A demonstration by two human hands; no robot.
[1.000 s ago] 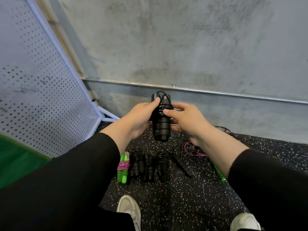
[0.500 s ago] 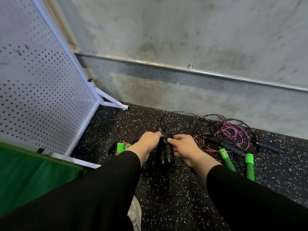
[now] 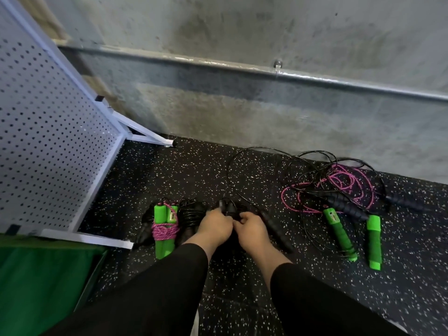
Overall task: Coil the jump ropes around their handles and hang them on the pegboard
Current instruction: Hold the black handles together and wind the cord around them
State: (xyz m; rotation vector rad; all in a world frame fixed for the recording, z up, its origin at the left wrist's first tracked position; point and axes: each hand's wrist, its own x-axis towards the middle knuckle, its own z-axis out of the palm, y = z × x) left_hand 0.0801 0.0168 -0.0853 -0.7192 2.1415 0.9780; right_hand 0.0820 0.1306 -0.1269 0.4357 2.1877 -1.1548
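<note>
Both hands are low over the speckled floor [image 3: 242, 299], close together; the left hand [image 3: 214, 225] and the right hand [image 3: 252, 229] each curl their fingers round a black coiled rope [image 3: 228, 209], which sits at floor level between them (whether it rests on the floor or is just above it cannot be told); just left of it lies another black bundle [image 3: 191, 212], and beside that a green-handled rope [image 3: 164, 229] with its pink cord wound round both handles; a loose black handle [image 3: 274, 226] lies just right of the right hand, its cord looping up toward the wall [image 3: 242, 105]; well to the right sits a tangle [image 3: 339, 183] of pink and black cord with two green handles [image 3: 339, 231] and two black ones [image 3: 346, 207] spread apart, uncoiled; the pegboard [image 3: 48, 141] stands at the left on a white frame, tilted in the view, with a green bin [image 3: 36, 287] near its foot; black sleeves [image 3: 169, 287] cover both forearms.
</note>
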